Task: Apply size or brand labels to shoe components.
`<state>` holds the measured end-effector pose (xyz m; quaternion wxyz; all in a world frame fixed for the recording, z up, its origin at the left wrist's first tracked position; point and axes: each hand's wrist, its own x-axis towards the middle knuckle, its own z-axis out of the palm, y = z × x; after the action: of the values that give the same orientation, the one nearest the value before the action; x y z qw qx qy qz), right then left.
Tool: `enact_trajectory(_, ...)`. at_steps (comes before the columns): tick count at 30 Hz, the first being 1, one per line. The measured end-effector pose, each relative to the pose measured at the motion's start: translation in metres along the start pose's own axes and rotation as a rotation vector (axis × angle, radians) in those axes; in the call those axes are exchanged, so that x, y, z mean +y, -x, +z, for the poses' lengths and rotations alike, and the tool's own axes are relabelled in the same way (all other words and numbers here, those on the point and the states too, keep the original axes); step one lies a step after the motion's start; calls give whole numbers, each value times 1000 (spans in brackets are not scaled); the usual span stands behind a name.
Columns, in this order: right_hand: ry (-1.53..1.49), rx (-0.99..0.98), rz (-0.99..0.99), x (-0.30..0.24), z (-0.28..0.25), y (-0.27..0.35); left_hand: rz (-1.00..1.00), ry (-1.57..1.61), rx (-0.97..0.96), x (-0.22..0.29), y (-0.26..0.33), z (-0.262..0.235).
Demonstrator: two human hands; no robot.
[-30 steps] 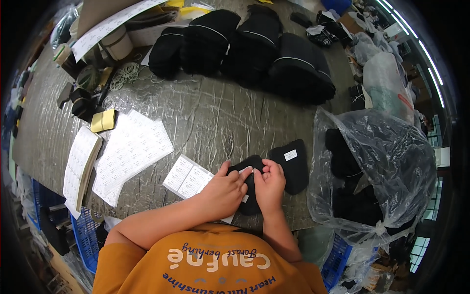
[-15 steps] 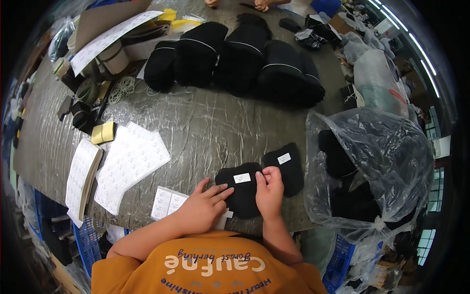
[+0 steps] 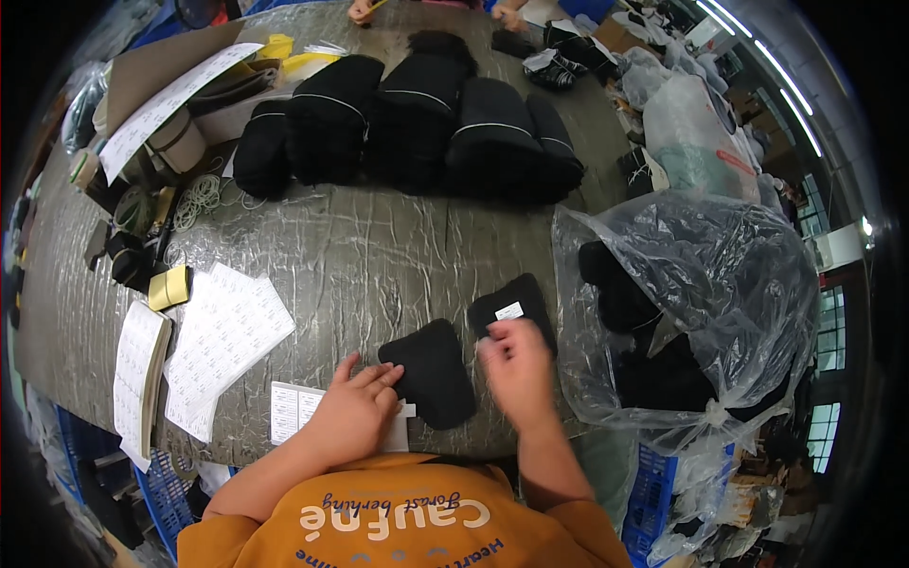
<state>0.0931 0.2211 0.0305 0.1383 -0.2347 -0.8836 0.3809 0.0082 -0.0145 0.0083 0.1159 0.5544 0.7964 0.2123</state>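
Note:
Two flat black fabric pieces lie near the front edge of the table. The left black piece (image 3: 436, 374) has a bare top face. The right black piece (image 3: 524, 293) carries a small white label (image 3: 508, 310). My left hand (image 3: 360, 405) is open, its fingertips resting on the left piece's left edge. Over the lower part of the right piece, my right hand (image 3: 521, 364) is blurred with bent fingers; whether it grips anything is unclear. A sheet of white labels (image 3: 286, 414) lies partly beneath my left forearm, and a small white tab (image 3: 408, 410) shows beside that hand.
Tied black bundles (image 3: 412, 123) stand across the back. At left are label sheets (image 3: 232, 331), a paper stack (image 3: 142, 369), a yellow roll (image 3: 170, 287) and string (image 3: 199, 201). A clear plastic bag (image 3: 739, 293) holding black pieces sits at right. Another person's hands (image 3: 507, 15) show at the far edge.
My right hand has moved from the left black piece to the right one. The left piece's top, which bore a white label, now shows plain. The whole view has shifted slightly.

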Motion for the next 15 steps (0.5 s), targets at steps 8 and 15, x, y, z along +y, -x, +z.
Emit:
enact_trajectory(8, 66, -125, -261, -10, 48, 27, -190, 274, 310, -9, -2, -24)
enact_trajectory(15, -613, -309, 9, -30, 49, 24, -311, 480, 434, -9, -3, -17)
